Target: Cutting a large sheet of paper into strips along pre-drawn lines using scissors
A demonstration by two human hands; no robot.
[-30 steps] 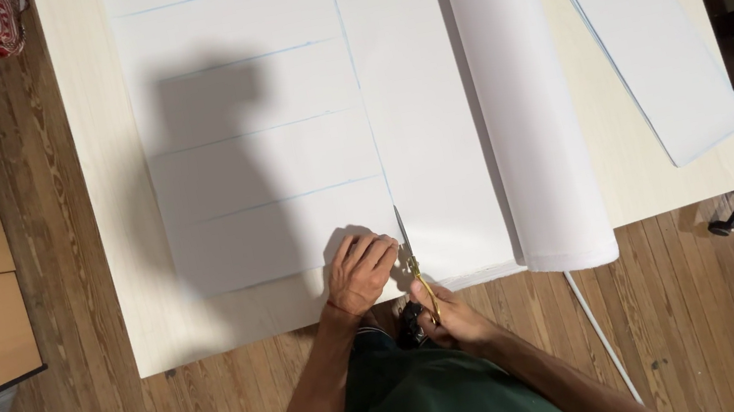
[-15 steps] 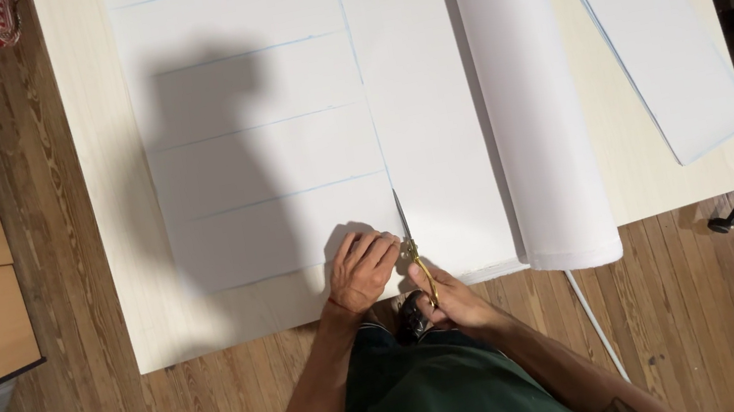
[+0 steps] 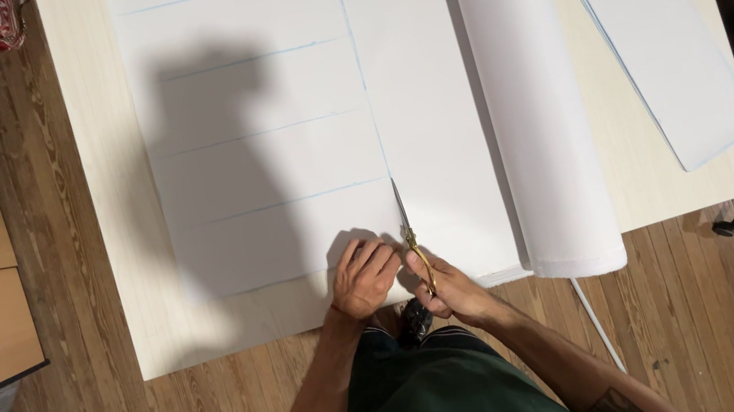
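Right hand point(image 3: 447, 290) was closed around the handles of gold scissors point(image 3: 411, 238), blades on the long blue line | left hand point(image 3: 364, 277) lay flat, fingers curled, pressing the white sheet point(image 3: 272, 122) at the bench point(image 3: 115, 230) near edge | paper roll point(image 3: 527, 87) just right | cut white pieces point(image 3: 659, 34) farther right.

Paper roll point(image 3: 529, 97) right of sheet point(image 3: 274, 132) on table point(image 3: 106, 181)
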